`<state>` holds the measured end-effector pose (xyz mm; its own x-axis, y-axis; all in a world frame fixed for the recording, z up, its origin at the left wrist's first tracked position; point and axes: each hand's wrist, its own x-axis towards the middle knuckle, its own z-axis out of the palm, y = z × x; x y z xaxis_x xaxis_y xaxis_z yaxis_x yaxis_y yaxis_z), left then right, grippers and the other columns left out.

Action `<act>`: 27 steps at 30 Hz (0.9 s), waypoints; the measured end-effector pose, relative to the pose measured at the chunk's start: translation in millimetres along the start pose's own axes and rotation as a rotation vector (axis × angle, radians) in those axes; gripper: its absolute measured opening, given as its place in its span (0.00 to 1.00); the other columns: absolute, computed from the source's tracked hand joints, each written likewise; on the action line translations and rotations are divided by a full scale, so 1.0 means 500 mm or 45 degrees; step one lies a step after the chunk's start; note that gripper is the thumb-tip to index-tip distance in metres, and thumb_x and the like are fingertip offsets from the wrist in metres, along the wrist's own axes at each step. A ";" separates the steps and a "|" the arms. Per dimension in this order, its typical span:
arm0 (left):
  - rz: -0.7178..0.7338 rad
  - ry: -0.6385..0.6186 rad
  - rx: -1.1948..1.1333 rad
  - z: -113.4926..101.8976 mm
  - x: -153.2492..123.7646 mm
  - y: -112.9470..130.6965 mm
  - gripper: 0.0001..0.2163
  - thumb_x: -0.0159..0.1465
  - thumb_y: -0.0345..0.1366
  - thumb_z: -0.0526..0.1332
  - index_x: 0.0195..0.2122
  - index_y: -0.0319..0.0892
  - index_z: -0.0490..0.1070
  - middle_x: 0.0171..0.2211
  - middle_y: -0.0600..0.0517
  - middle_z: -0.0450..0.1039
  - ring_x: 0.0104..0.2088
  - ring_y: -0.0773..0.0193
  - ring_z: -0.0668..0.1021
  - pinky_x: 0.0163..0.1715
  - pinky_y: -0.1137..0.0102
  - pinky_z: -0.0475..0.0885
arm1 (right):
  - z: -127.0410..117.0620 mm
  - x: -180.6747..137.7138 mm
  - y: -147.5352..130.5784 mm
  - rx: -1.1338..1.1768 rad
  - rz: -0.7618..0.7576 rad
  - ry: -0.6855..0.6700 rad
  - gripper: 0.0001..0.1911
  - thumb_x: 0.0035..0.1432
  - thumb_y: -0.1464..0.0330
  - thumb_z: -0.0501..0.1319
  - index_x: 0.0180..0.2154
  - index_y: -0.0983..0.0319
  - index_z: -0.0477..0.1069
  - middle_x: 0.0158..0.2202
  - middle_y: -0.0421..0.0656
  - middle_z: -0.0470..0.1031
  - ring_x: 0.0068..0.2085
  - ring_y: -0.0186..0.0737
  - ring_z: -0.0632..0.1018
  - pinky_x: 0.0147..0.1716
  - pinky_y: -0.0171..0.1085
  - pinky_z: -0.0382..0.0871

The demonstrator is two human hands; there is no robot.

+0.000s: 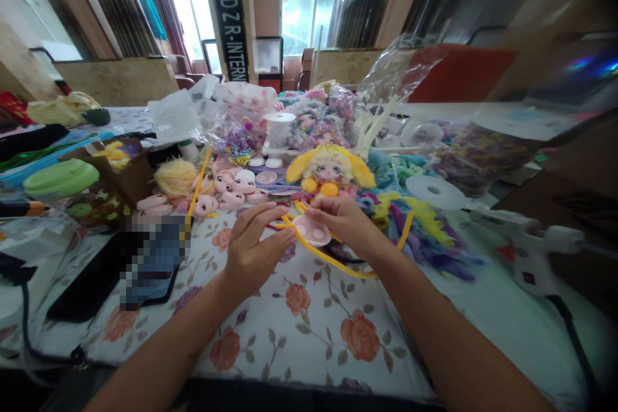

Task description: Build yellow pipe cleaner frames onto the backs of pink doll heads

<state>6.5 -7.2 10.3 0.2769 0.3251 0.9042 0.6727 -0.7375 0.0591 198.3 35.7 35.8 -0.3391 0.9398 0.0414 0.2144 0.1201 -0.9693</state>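
A yellow fuzzy pipe cleaner [333, 264] runs in a bent curve between my hands above the flowered tablecloth. My left hand [253, 248] pinches it between thumb and fingers, near its left part. With fingers closed together, my right hand [345, 225] grips a looped part of the same yellow strand. A pale pink doll-face piece [311, 232] lies just below and between the hands. Directly behind them sits a finished-looking doll [331, 170] with long yellow ears and cream curls. Another yellow pipe cleaner [199, 183] slants up at the left.
Several pink doll faces [234, 183] lie left of the doll. Two phones, one dark [91, 277], rest on the tablecloth [270, 341]. A white glue gun [531, 244] and a white spool [434, 192] stand at right. Colourful fluffy yarn [425, 238] and plastic bags crowd the back.
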 end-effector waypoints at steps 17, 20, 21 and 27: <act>-0.005 0.084 0.134 -0.006 -0.007 0.017 0.07 0.58 0.28 0.61 0.37 0.43 0.70 0.40 0.46 0.69 0.48 0.55 0.69 0.48 0.60 0.67 | 0.011 -0.003 0.002 0.282 0.106 -0.130 0.18 0.47 0.56 0.64 0.24 0.64 0.67 0.19 0.34 0.61 0.21 0.27 0.59 0.20 0.31 0.48; -0.056 0.009 0.019 -0.004 -0.011 0.023 0.04 0.60 0.28 0.56 0.35 0.41 0.67 0.40 0.45 0.66 0.49 0.55 0.68 0.49 0.59 0.65 | 0.001 0.004 0.010 0.249 0.076 0.013 0.17 0.46 0.56 0.65 0.23 0.64 0.66 0.19 0.34 0.61 0.21 0.28 0.59 0.21 0.31 0.50; -0.052 -0.004 -0.026 -0.004 -0.013 0.026 0.03 0.61 0.27 0.55 0.35 0.40 0.66 0.40 0.44 0.66 0.49 0.55 0.68 0.49 0.59 0.64 | -0.005 0.008 0.014 0.215 0.066 0.074 0.17 0.46 0.56 0.65 0.23 0.64 0.66 0.19 0.34 0.61 0.21 0.28 0.60 0.22 0.31 0.50; 0.011 -0.018 -0.201 -0.010 -0.017 0.038 0.05 0.61 0.26 0.52 0.33 0.41 0.63 0.35 0.47 0.66 0.45 0.57 0.69 0.45 0.60 0.66 | -0.034 0.024 0.029 0.022 0.055 0.317 0.18 0.43 0.55 0.65 0.25 0.65 0.70 0.21 0.37 0.67 0.23 0.31 0.64 0.23 0.32 0.55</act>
<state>13.5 -26.9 6.0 0.2922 0.3258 0.8992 0.5546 -0.8237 0.1183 212.9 54.2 26.5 -0.0939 0.9940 0.0562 0.2071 0.0747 -0.9755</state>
